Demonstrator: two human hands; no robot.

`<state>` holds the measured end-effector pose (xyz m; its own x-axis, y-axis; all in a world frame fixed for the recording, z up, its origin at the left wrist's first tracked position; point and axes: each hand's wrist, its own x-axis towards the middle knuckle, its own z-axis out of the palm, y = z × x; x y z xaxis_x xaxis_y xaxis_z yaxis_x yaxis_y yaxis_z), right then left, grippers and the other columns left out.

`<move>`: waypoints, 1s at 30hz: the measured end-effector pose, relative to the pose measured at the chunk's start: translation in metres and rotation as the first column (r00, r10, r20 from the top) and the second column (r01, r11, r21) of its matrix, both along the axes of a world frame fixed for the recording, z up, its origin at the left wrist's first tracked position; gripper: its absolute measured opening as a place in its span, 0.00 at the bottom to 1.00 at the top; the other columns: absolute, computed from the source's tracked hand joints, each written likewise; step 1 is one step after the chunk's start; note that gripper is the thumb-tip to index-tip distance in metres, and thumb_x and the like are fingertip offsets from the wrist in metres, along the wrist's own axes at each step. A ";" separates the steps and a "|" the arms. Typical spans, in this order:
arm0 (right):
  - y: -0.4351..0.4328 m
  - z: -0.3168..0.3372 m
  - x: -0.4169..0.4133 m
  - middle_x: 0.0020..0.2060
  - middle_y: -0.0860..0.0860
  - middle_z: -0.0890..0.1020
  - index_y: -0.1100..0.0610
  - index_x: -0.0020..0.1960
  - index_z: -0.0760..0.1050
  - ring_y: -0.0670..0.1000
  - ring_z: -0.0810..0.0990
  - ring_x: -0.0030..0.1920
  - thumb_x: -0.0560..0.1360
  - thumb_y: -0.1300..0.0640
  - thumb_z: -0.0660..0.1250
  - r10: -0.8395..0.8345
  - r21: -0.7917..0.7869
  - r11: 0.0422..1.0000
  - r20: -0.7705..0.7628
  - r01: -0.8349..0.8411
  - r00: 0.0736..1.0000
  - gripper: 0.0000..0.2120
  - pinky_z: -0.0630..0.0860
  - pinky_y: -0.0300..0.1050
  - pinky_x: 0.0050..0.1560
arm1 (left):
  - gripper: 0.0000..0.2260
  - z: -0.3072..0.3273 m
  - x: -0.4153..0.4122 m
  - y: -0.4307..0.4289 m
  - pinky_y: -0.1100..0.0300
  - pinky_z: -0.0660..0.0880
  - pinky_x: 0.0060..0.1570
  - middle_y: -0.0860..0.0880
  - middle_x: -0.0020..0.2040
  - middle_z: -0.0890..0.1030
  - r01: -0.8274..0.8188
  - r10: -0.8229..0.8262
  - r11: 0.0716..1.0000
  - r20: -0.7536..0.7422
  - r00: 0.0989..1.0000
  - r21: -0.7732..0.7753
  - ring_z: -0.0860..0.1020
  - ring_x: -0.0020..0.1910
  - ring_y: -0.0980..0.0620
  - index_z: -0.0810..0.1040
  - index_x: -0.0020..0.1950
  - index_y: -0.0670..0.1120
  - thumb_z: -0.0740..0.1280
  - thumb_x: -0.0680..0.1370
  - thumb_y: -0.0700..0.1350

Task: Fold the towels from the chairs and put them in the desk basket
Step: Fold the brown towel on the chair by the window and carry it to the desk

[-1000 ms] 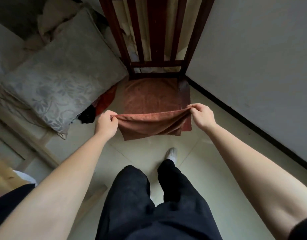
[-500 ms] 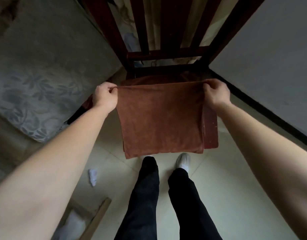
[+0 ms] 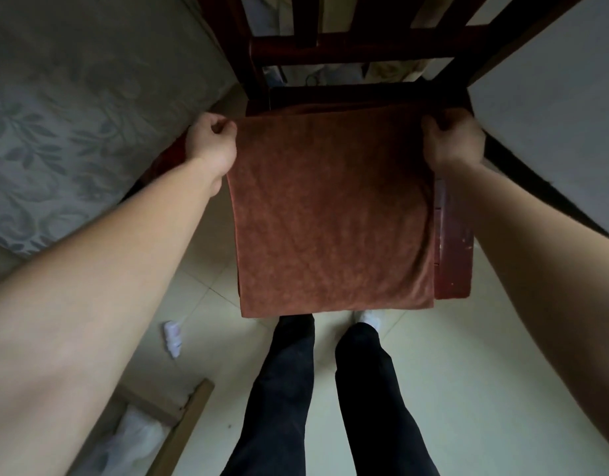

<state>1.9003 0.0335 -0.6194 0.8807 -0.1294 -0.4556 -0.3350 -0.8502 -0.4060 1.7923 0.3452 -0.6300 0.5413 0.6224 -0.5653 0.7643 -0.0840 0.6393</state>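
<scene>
My left hand [image 3: 212, 146] pinches the far left corner of the rust-brown terry towel [image 3: 334, 214], fingers curled round its hem. My right hand [image 3: 452, 142] grips the far right corner the same way. The towel lies stretched between them over the seat of the dark red wooden chair [image 3: 454, 242], its near edge reaching past the seat front above my feet. At lower left, an open brown cardboard box [image 3: 193, 413] holds crumpled white plastic [image 3: 138, 438]. A small white scrap [image 3: 172, 338] lies on the pale tiled floor [image 3: 450, 372] nearby.
</scene>
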 end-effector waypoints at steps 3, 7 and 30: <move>-0.001 -0.009 0.002 0.51 0.55 0.83 0.56 0.53 0.80 0.57 0.81 0.52 0.73 0.38 0.60 -0.091 0.001 0.996 -0.054 0.091 0.994 0.24 0.67 0.42 0.45 | 0.09 0.001 -0.002 -0.003 0.51 0.81 0.52 0.47 0.55 0.80 -0.060 0.062 0.995 0.023 0.998 -0.082 0.81 0.53 0.49 0.75 0.55 0.52 0.70 0.76 0.44; -0.007 -0.008 0.000 0.39 0.52 0.78 0.55 0.40 0.77 0.51 0.75 0.41 0.79 0.43 0.62 -0.048 0.005 0.999 -0.099 0.049 0.994 0.18 0.66 0.40 0.41 | 0.18 0.006 -0.001 0.000 0.61 0.80 0.52 0.48 0.55 0.80 -0.099 0.111 0.990 0.110 0.988 -0.103 0.81 0.51 0.54 0.76 0.62 0.46 0.72 0.74 0.40; -0.007 0.028 0.031 0.63 0.64 0.74 0.56 0.68 0.73 0.67 0.74 0.62 0.78 0.49 0.64 0.598 -0.319 0.745 -0.071 -0.586 0.798 0.21 0.73 0.59 0.58 | 0.11 0.039 0.006 0.006 0.52 0.75 0.57 0.41 0.56 0.80 0.561 -0.561 0.667 -0.165 0.811 0.490 0.78 0.55 0.39 0.83 0.57 0.49 0.66 0.76 0.42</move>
